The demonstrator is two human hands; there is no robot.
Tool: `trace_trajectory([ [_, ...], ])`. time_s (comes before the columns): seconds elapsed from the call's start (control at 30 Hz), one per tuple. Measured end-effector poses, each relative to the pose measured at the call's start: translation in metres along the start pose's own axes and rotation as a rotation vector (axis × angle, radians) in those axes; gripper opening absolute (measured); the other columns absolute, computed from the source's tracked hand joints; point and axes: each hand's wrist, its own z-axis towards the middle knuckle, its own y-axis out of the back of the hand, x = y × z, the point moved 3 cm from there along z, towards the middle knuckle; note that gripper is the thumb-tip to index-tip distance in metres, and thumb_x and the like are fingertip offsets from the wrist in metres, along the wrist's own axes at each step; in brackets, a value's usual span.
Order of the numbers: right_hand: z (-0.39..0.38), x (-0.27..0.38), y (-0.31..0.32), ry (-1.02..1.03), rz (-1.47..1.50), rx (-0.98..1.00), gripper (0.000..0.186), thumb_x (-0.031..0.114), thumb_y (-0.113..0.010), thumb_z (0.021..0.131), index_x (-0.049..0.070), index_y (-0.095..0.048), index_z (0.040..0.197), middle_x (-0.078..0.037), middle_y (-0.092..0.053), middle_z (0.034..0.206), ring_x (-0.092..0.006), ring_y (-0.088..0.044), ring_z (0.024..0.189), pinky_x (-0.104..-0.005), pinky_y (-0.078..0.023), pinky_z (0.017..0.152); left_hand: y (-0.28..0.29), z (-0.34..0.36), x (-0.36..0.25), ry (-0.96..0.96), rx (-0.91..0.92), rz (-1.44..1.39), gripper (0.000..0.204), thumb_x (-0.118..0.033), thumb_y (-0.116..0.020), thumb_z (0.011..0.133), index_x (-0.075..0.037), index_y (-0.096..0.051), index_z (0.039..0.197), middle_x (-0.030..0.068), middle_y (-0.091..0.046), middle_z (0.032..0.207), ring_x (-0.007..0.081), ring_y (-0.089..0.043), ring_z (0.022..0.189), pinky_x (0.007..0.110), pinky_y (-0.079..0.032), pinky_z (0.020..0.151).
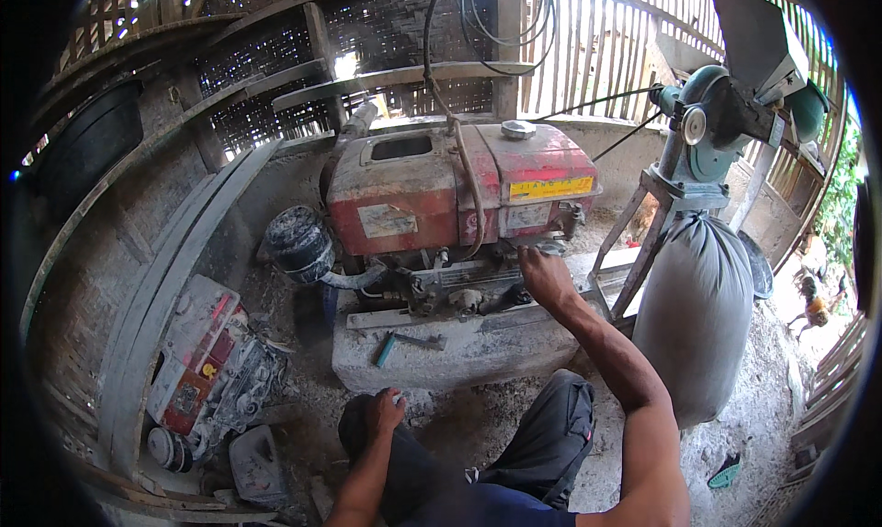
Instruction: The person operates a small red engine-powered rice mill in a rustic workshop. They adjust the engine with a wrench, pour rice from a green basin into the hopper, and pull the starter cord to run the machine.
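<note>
A dusty red engine [395, 196] with a silver cap [518, 129] on top sits on a pale concrete block [450, 352] in front of me. My right hand [545, 274] reaches to the engine's lower right side, fingers curled by a grey metal part [551, 249]; what they grip is hidden. Resting near my left knee, my left hand [384, 410] is closed, with a small whitish thing at the fingertips too small to name. On the block's left part lies a tool with a teal handle [386, 350]. A round, dusty black canister [299, 243] juts from the engine's left.
At right a green mill [707, 141] with a metal hopper [763, 40] stands on a frame, a full pale sack [694, 316] below it. Belts run from it behind the engine. A second engine [197, 362] and long planks [184, 279] are at left. A chicken [813, 297] is far right.
</note>
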Motion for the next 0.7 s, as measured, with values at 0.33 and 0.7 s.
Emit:
trace_trajectory([
  [0.33, 0.001, 0.007, 0.007, -0.042, 0.001, -0.021, 0.02, 0.007, -0.059, 0.077, -0.001, -0.056, 0.095, -0.017, -0.062, 0.086, -0.0341, -0.067, 0.07, -0.0427, -0.055, 0.059, -0.003, 0.0, 0.003, -0.106, -0.082, -0.033, 0.03, -0.031, -0.066, 0.084, -0.012, -0.066, 0.107, 0.0129, -0.067, 0.107, 0.0331, -0.063, 0.1, 0.041, -0.05, 0.086],
  [0.7, -0.085, 0.024, 0.014, -0.685, 0.547, -0.181, 0.013, 0.009, -0.056, 0.084, -0.001, -0.064, 0.083, -0.019, -0.066, 0.07, -0.0328, -0.065, 0.061, -0.0424, -0.049, 0.056, 0.0, -0.013, 0.004, -0.116, -0.135, -0.274, 0.031, -0.025, -0.071, 0.082, -0.007, -0.066, 0.107, 0.0139, -0.068, 0.104, 0.0335, -0.064, 0.099, 0.04, -0.05, 0.084],
])
